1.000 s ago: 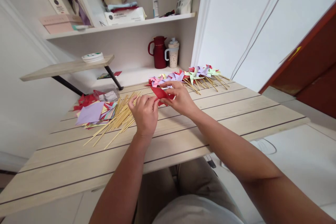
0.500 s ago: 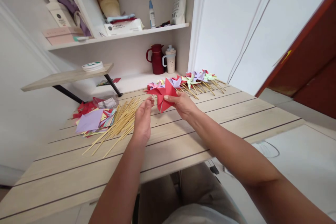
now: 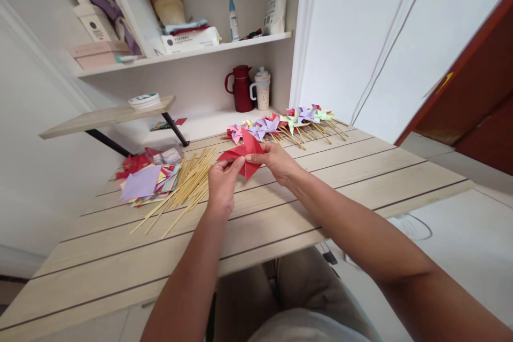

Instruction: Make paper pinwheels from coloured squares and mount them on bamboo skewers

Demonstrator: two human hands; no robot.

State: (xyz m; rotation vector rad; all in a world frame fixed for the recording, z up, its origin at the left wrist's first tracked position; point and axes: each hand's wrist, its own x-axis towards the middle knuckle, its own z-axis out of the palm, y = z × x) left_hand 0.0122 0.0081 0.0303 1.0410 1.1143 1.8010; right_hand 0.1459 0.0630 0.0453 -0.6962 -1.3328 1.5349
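Your left hand [image 3: 222,181] and right hand [image 3: 276,160] both pinching the red paper pinwheel [image 3: 245,153] — held just above the wooden table [image 3: 340,171], bamboo sticks [image 3: 184,184] to its left, finished pinwheels [image 3: 280,120] lined up behind.

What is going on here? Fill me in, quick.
A person seated at a pale wooden slatted table holds a folded red paper pinwheel head between both hands, the left hand at its left edge and the right hand pinching its middle. A loose pile of thin bamboo sticks and a stack of coloured paper squares lie to the left. A row of finished paper pinwheels on sticks sits behind the hands.
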